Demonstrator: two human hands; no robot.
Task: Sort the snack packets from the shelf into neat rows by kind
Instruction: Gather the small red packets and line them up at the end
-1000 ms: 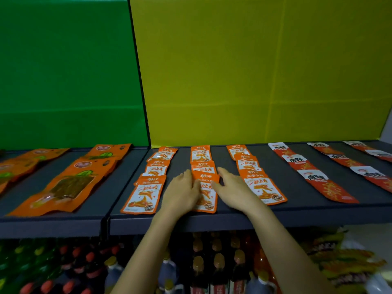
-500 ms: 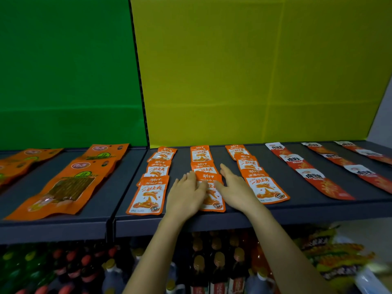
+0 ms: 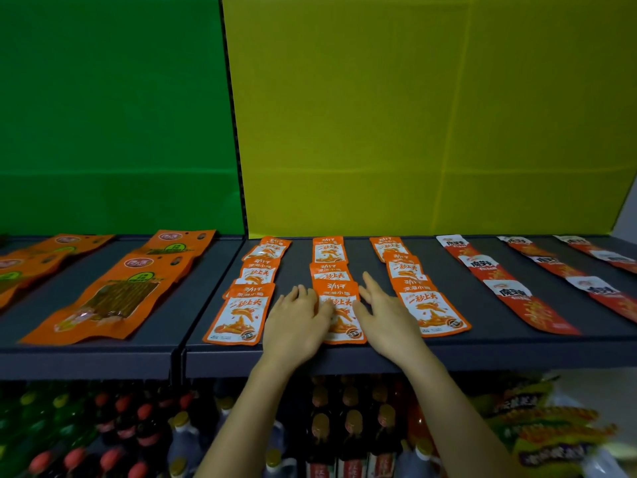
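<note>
Three columns of small orange-and-white packets lie on the dark shelf (image 3: 344, 357). The front packet of the middle column (image 3: 342, 313) sits between my hands. My left hand (image 3: 299, 322) lies flat, fingers straight, touching its left edge. My right hand (image 3: 386, 315) lies flat with spread fingers against its right edge. The left column's front packet (image 3: 241, 313) and the right column's front packet (image 3: 432, 310) flank my hands. Large orange packets (image 3: 113, 298) lie on the left shelf section. Red-and-white long packets (image 3: 517, 298) form rows on the right.
A green panel (image 3: 110, 115) and a yellow panel (image 3: 431, 115) back the shelf. Below the shelf stand bottles (image 3: 344, 426) with coloured caps, and loose snack bags (image 3: 551, 426) pile at the lower right.
My hands stay on both sides of the middle front packet, which has shifted a little toward the shelf's front edge. The view has drifted slightly to the right.
</note>
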